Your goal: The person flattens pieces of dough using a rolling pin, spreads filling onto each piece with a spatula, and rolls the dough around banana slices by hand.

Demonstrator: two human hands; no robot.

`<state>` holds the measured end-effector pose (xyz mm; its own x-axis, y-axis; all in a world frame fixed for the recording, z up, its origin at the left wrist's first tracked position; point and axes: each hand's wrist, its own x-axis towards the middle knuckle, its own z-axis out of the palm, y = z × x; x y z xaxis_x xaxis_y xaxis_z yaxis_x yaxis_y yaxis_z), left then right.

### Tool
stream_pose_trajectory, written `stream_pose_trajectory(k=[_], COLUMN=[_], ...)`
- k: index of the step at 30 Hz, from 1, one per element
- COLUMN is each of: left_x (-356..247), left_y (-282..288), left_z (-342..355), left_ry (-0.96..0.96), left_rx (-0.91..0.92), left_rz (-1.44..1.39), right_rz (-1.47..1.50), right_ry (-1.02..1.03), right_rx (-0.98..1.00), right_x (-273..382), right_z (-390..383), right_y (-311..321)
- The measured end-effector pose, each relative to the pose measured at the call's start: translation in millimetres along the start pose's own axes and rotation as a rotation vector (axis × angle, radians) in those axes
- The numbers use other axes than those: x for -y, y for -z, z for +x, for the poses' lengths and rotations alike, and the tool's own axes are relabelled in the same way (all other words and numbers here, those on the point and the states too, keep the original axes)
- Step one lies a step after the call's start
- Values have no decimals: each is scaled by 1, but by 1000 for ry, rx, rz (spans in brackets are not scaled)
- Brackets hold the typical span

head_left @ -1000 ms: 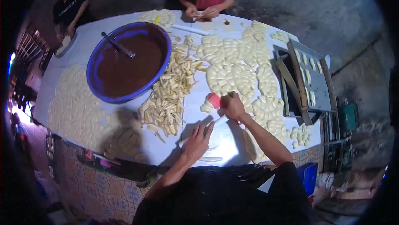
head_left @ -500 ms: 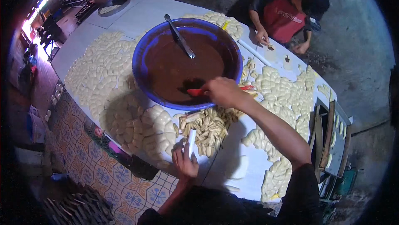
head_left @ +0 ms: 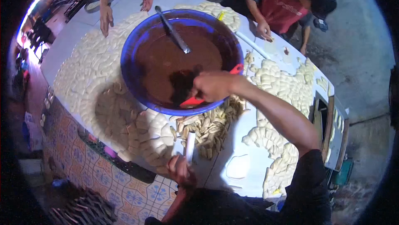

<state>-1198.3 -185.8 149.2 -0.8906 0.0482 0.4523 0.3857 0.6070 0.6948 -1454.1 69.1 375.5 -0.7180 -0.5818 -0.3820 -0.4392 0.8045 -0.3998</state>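
My right hand [head_left: 214,86] is closed around a red spatula [head_left: 193,100], over the near side of a big blue basin [head_left: 125,73]. Smooth brown paste [head_left: 166,65] lies in the basin, with a darker hollow beside the spatula. My left hand [head_left: 181,171] grips a short white rod [head_left: 190,147], held upright near the table's front edge. Just beyond the rod is a heap of pale brownish strips [head_left: 208,127], like sliced banana. A flattened white dough sheet [head_left: 238,167] lies on the table to the right of my left hand.
Dough pieces cover the table at left [head_left: 89,67] and right [head_left: 274,83]. A metal-ended utensil [head_left: 173,31] leans in the basin, and a white tube [head_left: 251,45] lies beyond it. One person [head_left: 284,9] works far right; another's hands [head_left: 107,19] reach in far left. A tray [head_left: 337,137] stands right.
My right hand and the spatula have moved left in the basin, and the dark hollow has grown. The far-left person's hands now reach over the table, apart. The view has shifted slightly.
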Motion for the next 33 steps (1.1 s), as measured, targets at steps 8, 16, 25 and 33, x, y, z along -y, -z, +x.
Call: stream_pose_trajectory(k=[8,16,25,33], left_x=[-36,-80,-51,-53], left_y=[19,-1,-38,-31], left_z=[27,7,-19,-17], left_ry=[106,-216,-402,-396], left_rx=[-243,291,454,437], left_rz=[-172,-324,-310,-306], right_rz=[333,384,55,975], right_ry=[44,-606,-571,-720], right_rx=[9,-375,-743,-375], right_x=[21,112,132,105], right_z=[-157,-276,-283,-334], right_y=[-53,-333,-412,-304])
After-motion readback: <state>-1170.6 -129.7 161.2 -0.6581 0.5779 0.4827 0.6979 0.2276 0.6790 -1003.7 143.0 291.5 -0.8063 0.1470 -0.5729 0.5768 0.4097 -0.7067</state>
